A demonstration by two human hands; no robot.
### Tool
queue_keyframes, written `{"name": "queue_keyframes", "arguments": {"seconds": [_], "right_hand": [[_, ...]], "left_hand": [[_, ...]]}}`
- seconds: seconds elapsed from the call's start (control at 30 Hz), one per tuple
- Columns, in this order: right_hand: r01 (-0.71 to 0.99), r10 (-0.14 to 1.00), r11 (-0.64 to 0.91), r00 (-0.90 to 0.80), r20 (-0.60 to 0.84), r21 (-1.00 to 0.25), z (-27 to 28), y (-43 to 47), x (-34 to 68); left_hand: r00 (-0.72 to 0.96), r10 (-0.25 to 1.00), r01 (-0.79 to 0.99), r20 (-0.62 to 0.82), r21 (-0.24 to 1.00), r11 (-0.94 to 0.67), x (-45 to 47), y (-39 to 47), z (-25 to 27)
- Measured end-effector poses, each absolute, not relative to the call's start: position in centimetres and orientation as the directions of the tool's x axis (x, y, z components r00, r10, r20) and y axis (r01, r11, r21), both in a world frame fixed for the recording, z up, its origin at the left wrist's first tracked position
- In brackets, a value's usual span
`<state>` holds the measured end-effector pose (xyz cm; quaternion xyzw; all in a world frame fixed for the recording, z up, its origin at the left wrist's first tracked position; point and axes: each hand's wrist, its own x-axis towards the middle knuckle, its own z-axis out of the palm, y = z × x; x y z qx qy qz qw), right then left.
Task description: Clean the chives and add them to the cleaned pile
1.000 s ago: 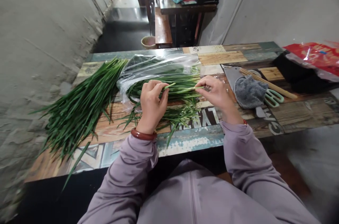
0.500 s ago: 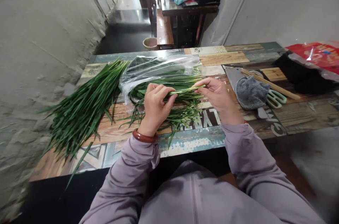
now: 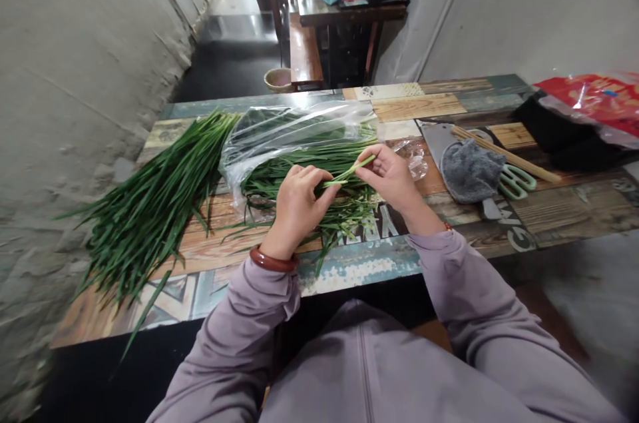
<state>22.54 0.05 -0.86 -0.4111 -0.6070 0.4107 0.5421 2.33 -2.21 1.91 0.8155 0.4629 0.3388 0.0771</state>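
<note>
Between my hands are a few pale green garlic chive stalks (image 3: 349, 174). My left hand (image 3: 301, 202) pinches them between thumb and forefinger. My right hand (image 3: 388, 176) pinches the stalk ends at the right. Behind and beneath the hands, more garlic chives (image 3: 309, 160) lie partly inside a clear plastic bag (image 3: 294, 123). Loose trimmings (image 3: 352, 220) are scattered on the table just below the stalks. A large bunch of garlic chives (image 3: 154, 203) rests on the left side, its leaf tips toward the near left edge.
On the right of the patchwork-patterned table (image 3: 449, 236) lie a grey cloth (image 3: 472, 170), wooden chopsticks (image 3: 509, 155), green-handled scissors (image 3: 519, 182) and a flat grey blade. Farther right is a red plastic bag (image 3: 594, 100) by a black item. A rough wall (image 3: 64, 63) borders the left.
My right hand has shifted slightly left, closer to my left hand. The stalks, held in one straight line before, now split at an angle between the hands.
</note>
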Motion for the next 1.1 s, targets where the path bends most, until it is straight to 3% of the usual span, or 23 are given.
{"name": "queue_keyframes", "arguments": {"seconds": [0.17, 0.47, 0.63, 0.97, 1.1], "right_hand": [[0.161, 0.920, 0.390, -0.116, 0.375, -0.907, -0.7, -0.8, 21.6], [0.127, 0.945, 0.327, -0.043, 0.324, -0.937, -0.7, -1.2, 20.8], [0.201, 0.921, 0.389, -0.060, 0.385, -0.899, -0.6, -1.4, 20.5], [0.171, 0.921, 0.388, -0.080, 0.380, -0.905, -0.9, -1.3, 20.3], [0.231, 0.922, 0.387, -0.066, 0.382, -0.893, -0.8, -1.5, 20.2]], "left_hand": [[0.300, 0.844, 0.638, 0.444, 0.565, -0.524, 2.4, -2.0, 1.8], [0.395, 0.886, 0.542, 0.243, 0.716, -0.439, 2.7, -2.0, 1.6], [0.400, 0.898, 0.457, 0.184, 0.809, -0.369, 3.1, -2.2, 1.8], [0.388, 0.884, 0.536, 0.262, 0.716, -0.448, 3.3, -2.2, 0.9], [0.407, 0.875, 0.536, 0.261, 0.708, -0.461, 3.3, -2.2, 0.8]]}}
